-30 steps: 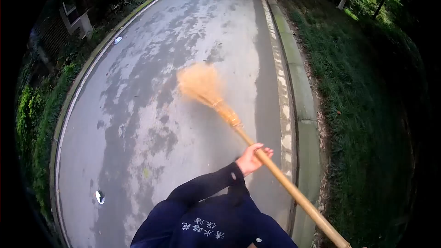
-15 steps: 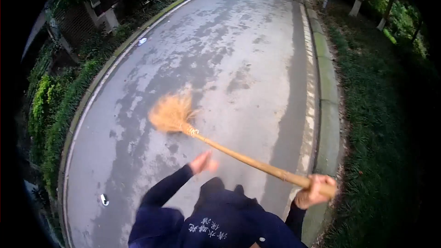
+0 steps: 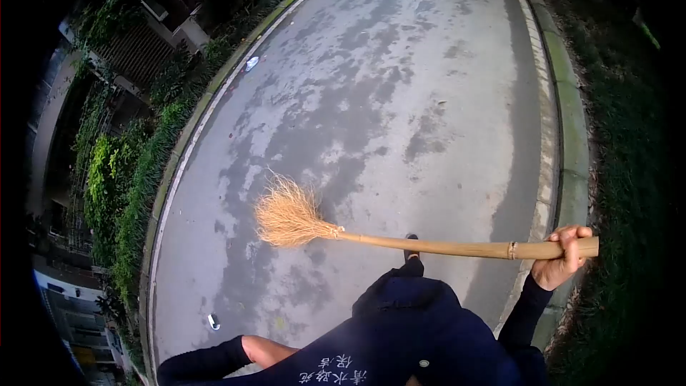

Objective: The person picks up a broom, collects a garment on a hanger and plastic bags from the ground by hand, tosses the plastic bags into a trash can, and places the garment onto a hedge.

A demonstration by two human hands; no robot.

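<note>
Road (image 3: pixel 457 164): one, grey with darker patches, running away up the view between its edges (which bow outward toward the middle).
Greenery (image 3: pixel 103 186): leafy shrubs along the left, with dark grass (image 3: pixel 629 143) along the right.
Kerbs (image 3: pixel 574 200): two, one down each side of the road, the right one tinged green.
Clothing (image 3: pixel 421 314): dark blue, filling the lower middle, with white characters (image 3: pixel 345 361) in two rows, upside down from here.
Broom (image 3: pixel 429 244): one, in front of the body and over the road; its long axis lies nearly level, crosswise to the road, the handle (image 3: pixel 464 249) sinking slightly toward the right in the view.
Bristle head (image 3: pixel 286 213): one, a straw-coloured fan pointing to the person's left (whether its tips touch the road, I cannot tell).
Right hand (image 3: pixel 559 266): clenched round the handle close to its butt, which juts just past the fingers.
Left hand (image 3: pixel 266 351): partly hidden by the clothing, well apart from the broom; its fingers are out of sight, so its grip cannot be told.
Shoe (image 3: pixel 411 254): one visible, dark, partly covered by the handle.
Pale scraps (image 3: pixel 251 63): two on the road, one near the left kerb farther up, the other, a white scrap (image 3: pixel 214 322), lower down.
Button (image 3: pixel 424 363): one, round, on the clothing.
</note>
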